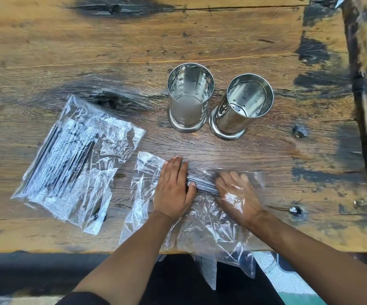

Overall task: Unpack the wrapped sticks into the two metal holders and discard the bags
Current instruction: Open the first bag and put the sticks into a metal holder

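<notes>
On the weathered, dark-stained wooden desk [134, 51], the left hand [173, 188] lies on a crumpled clear plastic bag [202, 219], its thumb and fingers closed round a bundle of thin dark sticks [204, 183]. The right hand [236, 192] sits just beside it inside the bag, under the film, fingers spread flat against the other end of the bundle. Beyond both hands two empty perforated shiny metal cylinder holders [190, 97] [241, 106] stand upright, close together. Well to the left of the left hand lies a second clear plastic bag of dark sticks [74, 155], untouched
</notes>
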Tool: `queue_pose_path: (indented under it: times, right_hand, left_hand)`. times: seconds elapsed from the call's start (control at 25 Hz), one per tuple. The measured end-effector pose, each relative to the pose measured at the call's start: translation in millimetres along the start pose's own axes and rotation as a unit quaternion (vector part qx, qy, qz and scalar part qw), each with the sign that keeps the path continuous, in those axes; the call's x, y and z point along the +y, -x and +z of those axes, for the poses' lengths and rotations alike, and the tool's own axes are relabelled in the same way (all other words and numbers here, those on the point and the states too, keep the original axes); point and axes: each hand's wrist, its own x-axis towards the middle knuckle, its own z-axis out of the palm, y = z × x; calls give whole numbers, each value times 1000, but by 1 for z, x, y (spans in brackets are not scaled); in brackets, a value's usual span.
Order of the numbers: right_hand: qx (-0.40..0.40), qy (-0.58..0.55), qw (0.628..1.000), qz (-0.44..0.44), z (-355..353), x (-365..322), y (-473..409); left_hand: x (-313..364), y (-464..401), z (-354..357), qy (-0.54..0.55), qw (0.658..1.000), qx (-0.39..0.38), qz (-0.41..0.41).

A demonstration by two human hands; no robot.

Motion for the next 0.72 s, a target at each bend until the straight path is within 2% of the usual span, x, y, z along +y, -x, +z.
queue_pose_path:
  times: [0.12,0.2,0.32,0.44,0.72]
  right_hand:
    - [15,3,1000,25,1,9,14]
    - [-70,-15,997,27,5,15,18]
    - [-29,-18,999,2,16,29,22]
    - [-26,-7,1000,3,4,32,24]
    - [-53,4,996,75,-4,33,29]
  left_hand:
    - [-1,-2,0,-13,1000,-19,-2]
    - [-1,-2,1,-20,999,-31,2]
    - [1,-4,1,-28,998,-56,-10]
    - [3,-6,1,-52,995,-82,-23]
    - [5,-6,0,-71,992,-98,-28]
